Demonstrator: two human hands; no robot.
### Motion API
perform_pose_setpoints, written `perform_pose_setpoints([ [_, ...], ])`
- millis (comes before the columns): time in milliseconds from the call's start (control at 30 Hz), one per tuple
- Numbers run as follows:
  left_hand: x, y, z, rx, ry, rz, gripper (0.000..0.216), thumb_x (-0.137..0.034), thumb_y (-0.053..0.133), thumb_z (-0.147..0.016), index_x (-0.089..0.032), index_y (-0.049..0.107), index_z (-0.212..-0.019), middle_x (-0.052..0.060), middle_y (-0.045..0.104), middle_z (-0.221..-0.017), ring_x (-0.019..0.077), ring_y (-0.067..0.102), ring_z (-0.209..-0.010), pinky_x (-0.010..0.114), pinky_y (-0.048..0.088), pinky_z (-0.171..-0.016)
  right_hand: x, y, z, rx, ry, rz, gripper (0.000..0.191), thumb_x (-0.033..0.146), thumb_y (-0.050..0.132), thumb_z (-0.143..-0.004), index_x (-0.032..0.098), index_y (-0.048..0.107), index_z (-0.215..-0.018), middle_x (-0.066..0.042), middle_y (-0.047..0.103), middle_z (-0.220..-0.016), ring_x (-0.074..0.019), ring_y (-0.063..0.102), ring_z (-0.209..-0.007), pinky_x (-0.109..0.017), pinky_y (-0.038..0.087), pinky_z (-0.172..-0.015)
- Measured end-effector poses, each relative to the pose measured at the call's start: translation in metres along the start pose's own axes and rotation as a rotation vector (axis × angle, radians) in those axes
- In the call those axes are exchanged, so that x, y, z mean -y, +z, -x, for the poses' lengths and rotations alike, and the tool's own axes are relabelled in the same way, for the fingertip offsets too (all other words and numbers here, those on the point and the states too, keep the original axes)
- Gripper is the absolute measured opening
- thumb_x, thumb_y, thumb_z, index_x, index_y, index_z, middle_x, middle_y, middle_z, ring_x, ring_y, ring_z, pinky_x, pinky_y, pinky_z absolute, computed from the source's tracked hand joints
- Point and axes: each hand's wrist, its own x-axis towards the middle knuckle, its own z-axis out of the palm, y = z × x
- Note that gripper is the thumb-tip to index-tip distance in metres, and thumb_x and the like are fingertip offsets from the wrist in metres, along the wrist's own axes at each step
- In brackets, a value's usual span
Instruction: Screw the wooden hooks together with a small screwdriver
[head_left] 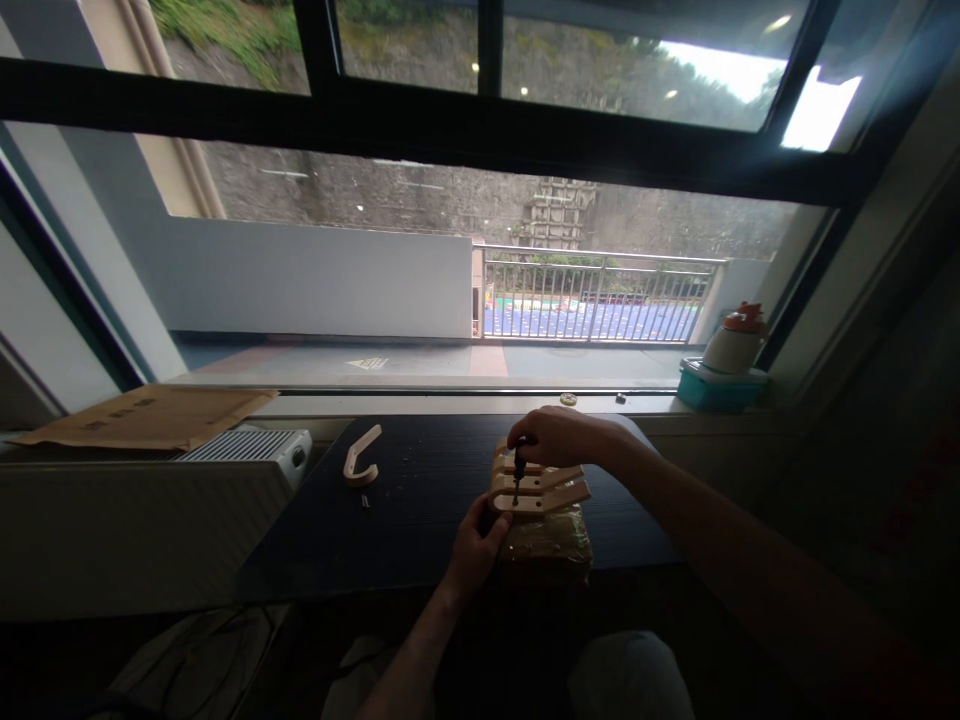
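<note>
My right hand (551, 437) is closed round the dark handle of a screwdriver (519, 465), held upright. Its tip meets a hole in the nearest pale wooden hook (529, 503). Several such hooks lie side by side across a box-like block (544, 545) wrapped in shiny brown tape; the farther ones are partly hidden behind my right hand. My left hand (478, 543) grips the curved left end of the nearest hook, with the thumb against it and the fingers partly out of sight. A loose wooden hook (362, 458) lies to the left, with small screws (365, 501) just below it.
The dark table (315, 540) stands against the windowsill (480, 404). A brown paper envelope (150, 415) rests on the white radiator (247, 445) at left. On the sill at right, a white bottle with an orange top (731, 345) stands on a teal box (720, 388). A tape roll (568, 399) lies nearby.
</note>
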Motion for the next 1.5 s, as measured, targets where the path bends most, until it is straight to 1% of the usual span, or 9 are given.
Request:
perform_pose_setpoints([
  [167, -0.0016, 0.0003, 0.0005, 0.010, -0.009, 0.002, 0.039, -0.037, 0.061, -0.072, -0.017, 0.056, -0.105, 0.005, 0.066, -0.099, 0.0208, 0.060, -0.095, 0.030, 0.047, -0.082, -0.0008, 0.0040, -0.0032, -0.037, -0.043, -0.030, 0.026, 0.023, 0.050, -0.079, 0.020, 0.068, -0.098, -0.004, 0.068, -0.086, -0.0127, 0.057, -0.071, -0.021, 0.036, -0.060],
  [467, 0.0007, 0.0004, -0.0002, 0.007, 0.024, -0.001, 0.038, -0.037, 0.061, -0.073, -0.017, 0.056, -0.104, 0.005, 0.066, -0.098, 0.0205, 0.060, -0.094, 0.031, 0.047, -0.083, -0.0001, 0.0077, -0.0015, -0.075, 0.011, -0.020, 0.028, 0.031, 0.048, -0.081, 0.018, 0.067, -0.096, -0.005, 0.068, -0.084, -0.0112, 0.055, -0.063, -0.021, 0.033, -0.053],
  [633, 0.0049, 0.0005, -0.0014, -0.006, 0.029, -0.014, 0.037, -0.038, 0.061, -0.072, -0.017, 0.057, -0.103, 0.004, 0.066, -0.096, 0.0204, 0.060, -0.093, 0.031, 0.047, -0.084, 0.0008, 0.0081, -0.0014, -0.040, -0.053, -0.012, 0.027, 0.028, 0.050, -0.078, 0.023, 0.068, -0.098, -0.001, 0.068, -0.083, -0.0105, 0.053, -0.063, -0.021, 0.032, -0.053],
  [700, 0.0044, 0.0005, -0.0012, -0.012, 0.022, -0.017, 0.037, -0.038, 0.062, -0.072, -0.017, 0.057, -0.102, 0.004, 0.066, -0.095, 0.0206, 0.060, -0.093, 0.032, 0.047, -0.084, 0.0014, 0.0090, -0.0017, -0.026, -0.074, -0.021, 0.026, 0.025, 0.049, -0.078, 0.021, 0.069, -0.094, -0.002, 0.068, -0.082, -0.0104, 0.053, -0.063, -0.021, 0.033, -0.054],
  [800, 0.0027, 0.0003, -0.0007, -0.010, 0.004, 0.004, 0.039, -0.038, 0.062, -0.071, -0.017, 0.057, -0.104, 0.005, 0.067, -0.096, 0.0213, 0.061, -0.093, 0.032, 0.048, -0.083, 0.0021, 0.0099, -0.0020, -0.022, -0.041, -0.025, 0.025, 0.025, 0.048, -0.080, 0.018, 0.069, -0.090, -0.004, 0.067, -0.081, -0.0104, 0.053, -0.063, -0.021, 0.033, -0.055],
  [1000, 0.0015, 0.0000, -0.0003, -0.006, -0.010, -0.002, 0.041, -0.038, 0.063, -0.071, -0.017, 0.056, -0.106, 0.006, 0.066, -0.100, 0.0216, 0.060, -0.096, 0.032, 0.047, -0.084, 0.0018, 0.0082, -0.0020, -0.017, 0.031, -0.011, 0.027, 0.029, 0.047, -0.082, 0.017, 0.068, -0.093, -0.004, 0.067, -0.083, -0.0107, 0.053, -0.063, -0.021, 0.033, -0.054],
  [1200, 0.0044, -0.0007, -0.0007, 0.003, -0.017, 0.031, 0.043, -0.039, 0.064, -0.070, -0.017, 0.057, -0.106, 0.006, 0.067, -0.100, 0.0221, 0.060, -0.097, 0.032, 0.048, -0.083, -0.0027, 0.0050, -0.0044, -0.018, -0.004, -0.019, 0.027, 0.027, 0.052, -0.079, 0.023, 0.067, -0.100, -0.001, 0.068, -0.084, -0.0109, 0.055, -0.064, -0.020, 0.034, -0.055],
  [1367, 0.0059, -0.0019, -0.0010, 0.010, -0.003, 0.013, 0.042, -0.038, 0.063, -0.071, -0.017, 0.057, -0.107, 0.006, 0.067, -0.101, 0.0221, 0.060, -0.098, 0.032, 0.048, -0.085, -0.0038, 0.0072, -0.0052, -0.038, -0.039, -0.049, 0.026, 0.024, 0.050, -0.078, 0.020, 0.069, -0.096, -0.002, 0.068, -0.081, -0.0101, 0.054, -0.062, -0.020, 0.035, -0.056],
  [1500, 0.0044, -0.0006, -0.0009, 0.013, -0.002, 0.036, 0.040, -0.038, 0.063, -0.071, -0.017, 0.058, -0.105, 0.006, 0.067, -0.099, 0.0222, 0.061, -0.096, 0.033, 0.049, -0.083, -0.0017, 0.0087, -0.0043, -0.065, -0.015, -0.049, 0.027, 0.025, 0.049, -0.080, 0.017, 0.069, -0.095, -0.004, 0.068, -0.083, -0.0104, 0.054, -0.063, -0.020, 0.035, -0.055],
])
